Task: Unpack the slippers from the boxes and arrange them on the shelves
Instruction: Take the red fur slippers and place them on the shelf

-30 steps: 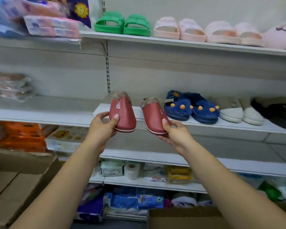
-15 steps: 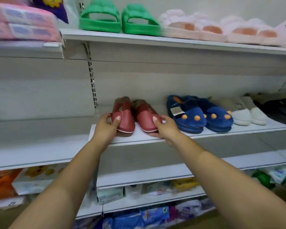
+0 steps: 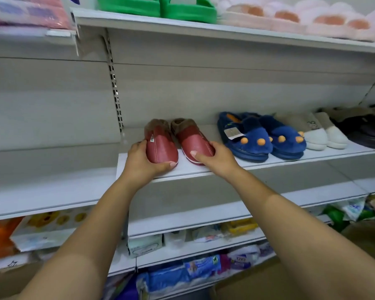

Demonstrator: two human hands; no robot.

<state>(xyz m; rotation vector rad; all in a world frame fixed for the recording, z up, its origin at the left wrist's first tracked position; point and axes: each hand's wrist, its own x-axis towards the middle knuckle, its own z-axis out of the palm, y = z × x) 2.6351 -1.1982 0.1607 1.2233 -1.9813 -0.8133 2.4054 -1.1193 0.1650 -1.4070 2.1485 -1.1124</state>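
The left hand (image 3: 141, 161) is gripping the left red slipper (image 3: 161, 148), thumb curling under its toe and fingers wrapping its left side. The right hand (image 3: 217, 159) is clasping the right red slipper (image 3: 195, 144), thumb lying on top. Both slippers are sitting side by side on the middle shelf (image 3: 204, 171), toes pointing near, left of the blue slippers (image 3: 258, 137).

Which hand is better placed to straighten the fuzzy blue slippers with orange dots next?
Likely the right hand: it holds the red fur-lined slipper nearest the fuzzy blue slippers; the left hand holds the farther red slipper.
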